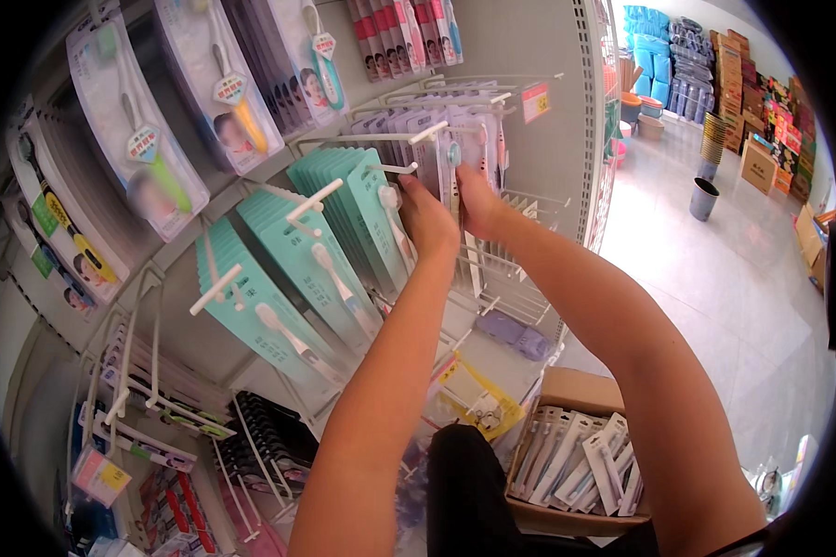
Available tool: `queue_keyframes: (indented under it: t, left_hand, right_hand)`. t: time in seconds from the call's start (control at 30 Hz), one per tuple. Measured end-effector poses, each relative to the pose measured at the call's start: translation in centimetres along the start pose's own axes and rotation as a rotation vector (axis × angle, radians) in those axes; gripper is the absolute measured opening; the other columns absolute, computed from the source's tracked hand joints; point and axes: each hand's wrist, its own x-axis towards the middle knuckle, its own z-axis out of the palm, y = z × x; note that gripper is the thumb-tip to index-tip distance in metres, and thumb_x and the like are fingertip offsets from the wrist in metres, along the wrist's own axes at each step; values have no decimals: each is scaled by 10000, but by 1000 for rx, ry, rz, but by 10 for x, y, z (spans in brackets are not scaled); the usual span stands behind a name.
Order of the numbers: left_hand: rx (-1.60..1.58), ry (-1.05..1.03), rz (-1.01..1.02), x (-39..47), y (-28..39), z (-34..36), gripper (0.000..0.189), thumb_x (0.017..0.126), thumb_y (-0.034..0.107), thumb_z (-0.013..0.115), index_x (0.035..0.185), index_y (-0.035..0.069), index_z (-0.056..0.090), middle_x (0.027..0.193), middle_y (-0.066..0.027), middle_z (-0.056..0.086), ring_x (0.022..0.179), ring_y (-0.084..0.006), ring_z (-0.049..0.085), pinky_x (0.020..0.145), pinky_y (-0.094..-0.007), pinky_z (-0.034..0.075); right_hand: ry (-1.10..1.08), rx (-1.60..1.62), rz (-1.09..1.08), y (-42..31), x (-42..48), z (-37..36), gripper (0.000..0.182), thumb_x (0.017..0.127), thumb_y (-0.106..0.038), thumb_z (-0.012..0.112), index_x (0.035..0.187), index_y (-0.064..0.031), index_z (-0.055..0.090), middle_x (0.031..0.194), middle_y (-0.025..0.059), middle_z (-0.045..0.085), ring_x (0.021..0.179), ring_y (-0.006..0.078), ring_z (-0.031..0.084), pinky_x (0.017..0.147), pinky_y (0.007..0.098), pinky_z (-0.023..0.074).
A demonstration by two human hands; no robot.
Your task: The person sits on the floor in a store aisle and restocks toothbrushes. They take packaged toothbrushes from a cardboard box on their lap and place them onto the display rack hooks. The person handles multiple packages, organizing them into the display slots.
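Note:
My left hand [428,219] reaches between a row of teal toothbrush packs [366,181] and a row of pale lavender toothbrush packs [425,161]. Its fingers are partly hidden, so its grip cannot be made out. My right hand [482,205] has its fingers on the front lavender packs, pinching near a toothbrush with a light-blue head [454,154]. The lavender packs hang on a white wire display hook [428,132]. More teal toothbrush packs [268,299] hang on hooks to the left of my hands.
Above hang larger toothbrush packs [139,132]. Prong ends such as this hook [216,289] jut outward. Below right, an open cardboard box [578,390] holds several packaged toothbrushes [571,459] beside my knee [467,487]. A yellow bag [491,400] lies on the lower shelf. Bins [703,200] and stacked boxes stand beyond.

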Motion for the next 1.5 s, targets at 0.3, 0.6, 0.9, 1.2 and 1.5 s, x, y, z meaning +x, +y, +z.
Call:
queue_keyframes:
  t: [0.3, 0.6, 0.9, 1.2, 1.5]
  left_hand:
    - [234, -39, -135, -41, 25, 10, 884, 994, 627, 223, 1517, -80, 137, 1573, -307, 134, 1450, -450, 186, 1183, -485, 183]
    - [26, 13, -82, -59, 36, 20, 725, 1026, 516, 274, 1377, -115, 347, 1355, -357, 468, 1260, -466, 483, 1042, -466, 378]
    - [-85, -3, -139, -68, 47, 29, 746, 1020, 545, 259, 1361, -111, 361, 1353, -341, 472, 1247, -443, 496, 1035, -460, 384]
    - [-40, -23, -126, -76, 51, 32, 736, 1015, 546, 255, 1350, -95, 388, 1326, -318, 501, 1224, -435, 507, 1027, -466, 381]
    - [-257, -160, -200, -87, 63, 41, 755, 1015, 572, 241, 1413, -62, 340, 1439, -271, 415, 1321, -368, 441, 1086, -427, 339]
  right_hand:
    - [59, 8, 33, -21, -62, 13, 555, 1025, -462, 391, 1376, -44, 493, 1338, 123, 591, 1191, 254, 570, 1023, 370, 440]
    - [-41, -74, 51, -44, -95, 5, 657, 1040, -536, 336, 1423, -15, 454, 1391, 130, 548, 1239, 252, 529, 1058, 372, 406]
    - [-73, -160, -8, -49, -99, -6, 718, 1030, -580, 320, 1455, -9, 411, 1434, 143, 501, 1275, 251, 487, 1090, 373, 371]
    - [-25, -212, -43, -57, -127, 3, 758, 1019, -620, 294, 1468, -17, 395, 1449, 144, 477, 1279, 251, 475, 1085, 376, 374]
    - [-6, -294, -11, -76, -144, 1, 771, 1015, -630, 288, 1484, -23, 369, 1458, 147, 463, 1290, 269, 466, 1083, 397, 370]
